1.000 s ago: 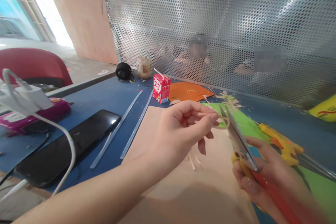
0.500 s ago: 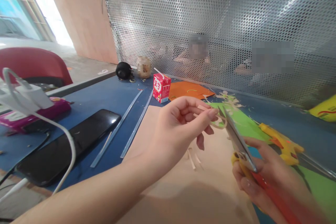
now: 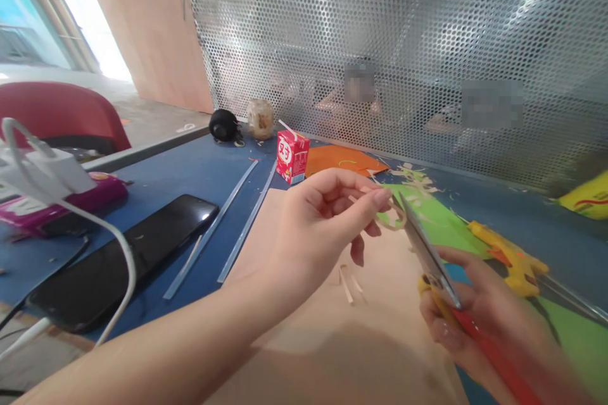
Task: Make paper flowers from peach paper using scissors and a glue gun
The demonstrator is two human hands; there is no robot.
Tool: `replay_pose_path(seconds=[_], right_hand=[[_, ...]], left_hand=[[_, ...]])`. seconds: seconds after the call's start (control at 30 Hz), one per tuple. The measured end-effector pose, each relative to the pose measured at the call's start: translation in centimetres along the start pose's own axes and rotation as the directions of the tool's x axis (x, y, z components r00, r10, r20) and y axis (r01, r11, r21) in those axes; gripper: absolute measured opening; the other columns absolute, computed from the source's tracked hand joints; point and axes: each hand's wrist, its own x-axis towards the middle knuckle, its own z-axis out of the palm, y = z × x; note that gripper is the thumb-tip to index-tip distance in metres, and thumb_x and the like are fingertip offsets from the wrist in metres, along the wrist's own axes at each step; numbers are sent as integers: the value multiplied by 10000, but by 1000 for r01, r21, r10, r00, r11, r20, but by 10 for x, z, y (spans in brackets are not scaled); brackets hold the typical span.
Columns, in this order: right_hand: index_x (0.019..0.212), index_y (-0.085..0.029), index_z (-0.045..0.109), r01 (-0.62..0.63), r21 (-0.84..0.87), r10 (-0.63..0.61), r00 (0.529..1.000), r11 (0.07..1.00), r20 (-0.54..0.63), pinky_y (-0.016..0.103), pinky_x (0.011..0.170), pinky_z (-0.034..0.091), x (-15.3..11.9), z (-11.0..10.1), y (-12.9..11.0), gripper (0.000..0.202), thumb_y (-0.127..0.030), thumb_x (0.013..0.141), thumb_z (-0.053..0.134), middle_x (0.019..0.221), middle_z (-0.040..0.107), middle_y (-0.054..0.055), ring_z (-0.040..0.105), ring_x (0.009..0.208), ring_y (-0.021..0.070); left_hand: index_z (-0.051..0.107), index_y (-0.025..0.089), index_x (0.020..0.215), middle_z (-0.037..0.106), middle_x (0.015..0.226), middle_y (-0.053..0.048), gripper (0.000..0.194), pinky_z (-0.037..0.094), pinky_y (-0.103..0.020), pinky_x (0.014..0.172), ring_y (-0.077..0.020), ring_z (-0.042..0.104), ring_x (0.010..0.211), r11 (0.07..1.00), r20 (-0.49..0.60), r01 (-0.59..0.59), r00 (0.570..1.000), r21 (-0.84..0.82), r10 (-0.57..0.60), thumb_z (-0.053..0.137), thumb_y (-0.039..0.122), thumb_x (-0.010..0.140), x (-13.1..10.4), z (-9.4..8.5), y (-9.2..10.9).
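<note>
My left hand (image 3: 327, 221) pinches a thin tan paper strip (image 3: 398, 225) between thumb and forefinger; the strip curves into a small loop beyond my fingertips. My right hand (image 3: 468, 313) grips scissors (image 3: 427, 247) with red and yellow on the handles. Their blades point up and away, with the tips right beside the looped strip; I cannot tell whether they touch it. Beneath both hands lies a large tan paper sheet (image 3: 361, 354). A few short cut strips (image 3: 348, 285) rest on it below my left hand.
A black phone (image 3: 128, 259), two clear strips (image 3: 213, 228) and a purple power strip (image 3: 104, 193) with white cables lie left. Behind stand a red drink carton (image 3: 291, 157), orange paper (image 3: 339, 161) and a jar (image 3: 261, 119). Right are green paper (image 3: 439, 218), a yellow glue gun (image 3: 510, 259) and paper scraps (image 3: 413, 178).
My left hand has shifted slightly left and up, carrying the strip a little away from the scissor blades. My right hand holds the scissors nearly where they were.
</note>
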Motion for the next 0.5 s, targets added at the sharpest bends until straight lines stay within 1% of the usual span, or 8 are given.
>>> replay_pose_path(seconds=[0.1,0.27,0.4,0.5], right_hand=[[1082,-329,406,0,-14,0,1000,1000,27,222,458,410,-1,-1,-1,442,-402,697,612,561,490,-59,473,465,131],[1093,-300,406,-24,-57,25,1000,998,0,240,434,412,-2,0,-1,506,-497,674,611,587,501,-36,481,467,147],[1100,-300,408,0,-70,0,1000,998,10,239,416,408,-1,-1,1,527,-517,666,615,575,495,-41,485,450,145],[1098,-295,430,2,-62,-1,1000,998,22,246,415,413,0,-2,-1,523,-525,663,608,566,499,-39,486,442,149]], left_hand=[[595,157,687,558,544,36,75,437,-120,312,-46,488,422,1000,-8,-11,1000,17,12,634,204,731,1,0,0],[595,155,705,551,534,31,75,446,-128,302,-63,505,440,997,-20,-32,999,67,33,647,208,717,2,-1,0],[575,161,705,551,530,33,90,452,-139,303,-72,511,453,996,-45,-40,998,84,44,650,209,713,3,-2,0],[572,159,698,554,538,26,88,453,-143,291,-79,517,461,996,-41,-40,998,83,43,650,199,710,2,-1,0]])
